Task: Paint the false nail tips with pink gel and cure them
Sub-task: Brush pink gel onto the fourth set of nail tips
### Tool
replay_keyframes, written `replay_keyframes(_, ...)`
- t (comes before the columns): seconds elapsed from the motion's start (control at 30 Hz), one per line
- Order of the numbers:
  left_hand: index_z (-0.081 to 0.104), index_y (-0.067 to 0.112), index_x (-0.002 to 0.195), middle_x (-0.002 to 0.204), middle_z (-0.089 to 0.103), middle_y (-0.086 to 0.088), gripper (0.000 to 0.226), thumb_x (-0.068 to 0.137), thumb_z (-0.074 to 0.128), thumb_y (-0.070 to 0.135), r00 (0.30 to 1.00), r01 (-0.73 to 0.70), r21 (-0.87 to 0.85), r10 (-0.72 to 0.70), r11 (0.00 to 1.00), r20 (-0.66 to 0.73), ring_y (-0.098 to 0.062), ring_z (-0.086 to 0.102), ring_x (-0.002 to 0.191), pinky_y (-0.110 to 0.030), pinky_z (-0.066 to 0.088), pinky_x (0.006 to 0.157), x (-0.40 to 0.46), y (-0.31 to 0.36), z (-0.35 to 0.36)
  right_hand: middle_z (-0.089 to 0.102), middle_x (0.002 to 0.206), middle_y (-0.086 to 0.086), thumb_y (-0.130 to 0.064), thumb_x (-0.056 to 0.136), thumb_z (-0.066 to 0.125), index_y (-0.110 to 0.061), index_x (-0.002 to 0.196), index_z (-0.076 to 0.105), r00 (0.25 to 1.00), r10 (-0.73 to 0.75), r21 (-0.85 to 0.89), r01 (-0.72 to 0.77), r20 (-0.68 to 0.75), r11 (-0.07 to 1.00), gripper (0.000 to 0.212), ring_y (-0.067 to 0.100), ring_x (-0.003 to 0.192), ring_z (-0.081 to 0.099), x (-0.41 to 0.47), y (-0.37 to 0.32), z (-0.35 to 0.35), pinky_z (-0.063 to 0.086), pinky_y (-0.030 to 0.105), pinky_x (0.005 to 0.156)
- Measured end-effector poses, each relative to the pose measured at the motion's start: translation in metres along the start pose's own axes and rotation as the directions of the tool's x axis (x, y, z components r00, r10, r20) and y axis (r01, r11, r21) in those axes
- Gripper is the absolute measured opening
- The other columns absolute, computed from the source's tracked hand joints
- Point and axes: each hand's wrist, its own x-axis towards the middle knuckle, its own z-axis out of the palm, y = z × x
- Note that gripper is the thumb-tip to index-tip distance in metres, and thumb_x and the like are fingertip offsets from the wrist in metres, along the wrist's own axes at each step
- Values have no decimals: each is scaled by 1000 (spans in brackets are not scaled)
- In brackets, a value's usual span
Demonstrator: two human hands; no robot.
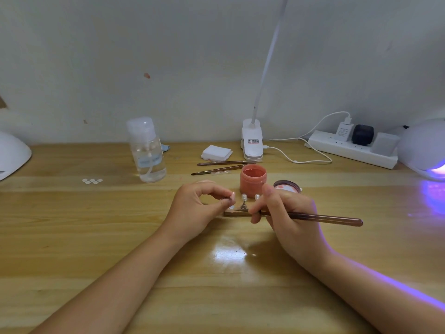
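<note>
Left hand (pixel 192 208) pinches nail tip (pixel 231 196) above holder (pixel 237 213), mid worktop (pixel 96 237); right hand (pixel 286 213) grips brush (pixel 317 216). Risk: wet gel smears under pinch; open jar (pixel 253 180) close behind, could tip.

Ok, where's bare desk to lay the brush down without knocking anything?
Bare wood lies nearest the camera, between the two forearms, and left of the left hand, below the loose tips. It is crowded around the stand, gel pot, lid and spare brushes. The right hand holds the brush.
</note>
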Motion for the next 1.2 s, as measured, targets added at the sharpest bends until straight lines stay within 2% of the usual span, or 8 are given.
replay_keyframes(0.1,69,27,70,75,68,5,18,71,76,10,1000,-6,1,6,1000,5,1,60,70,-7,44,63,0,0,0,53,50,-19,-15,94,46,-8,68,64,1000,-18,-42,18,-19,999,33,-5,50,52,1,-1,1,34,3,54)
replay_keyframes(0.2,69,27,69,76,68,6,21,70,76,8,1000,-12,3,12,1000,3,0,61,72,-8,45,63,0,0,0,52,51,-25,-9,92,44,-10,70,64,1000,-18,-98,17,-13,995,30,-6,53,53,3,-1,1,35,4,57)
replay_keyframes(0.43,69,24,71,72,66,8,16,71,76,9,1000,5,0,-5,1000,-14,5,59,70,-4,42,64,0,1,1,56,49,2,-12,92,44,1,59,65,999,32,31,-31,-19,999,42,-2,45,49,-1,0,0,33,5,52)
replay_keyframes(0.6,65,25,69,65,64,13,19,69,77,10,999,24,-15,-25,1000,-34,8,59,66,-3,42,62,1,0,2,56,50,-2,-21,92,43,-10,58,63,988,106,120,-93,-108,988,41,2,43,49,1,0,-1,33,6,49)
replay_keyframes(0.77,66,30,66,67,68,19,19,69,77,14,999,35,-19,-35,999,-14,7,62,68,-6,45,66,2,-2,2,58,49,3,-22,92,39,-8,58,62,972,153,152,-127,-177,980,43,2,42,48,3,0,-2,34,8,49)
replay_keyframes(0.93,67,34,64,72,67,14,25,71,76,12,999,32,35,-31,999,-17,1,59,73,-11,48,64,3,-3,2,58,49,6,-26,92,38,-7,58,62,958,190,149,-161,-214,976,46,3,42,47,4,-3,-3,33,11,48)
replay_keyframes(1.07,67,29,65,66,66,27,24,72,75,8,996,81,23,-82,996,44,5,59,67,-5,44,59,4,-1,3,57,51,3,-27,93,39,-1,60,62,958,184,175,-147,-218,974,47,3,41,49,5,-5,-3,34,8,48)
replay_keyframes(1.2,66,28,66,63,64,21,22,71,76,9,993,112,39,-113,993,39,9,59,64,-3,43,59,5,-1,4,57,53,4,-27,89,37,0,61,61,960,185,184,-148,-208,972,46,2,41,49,6,-6,-3,33,9,47)
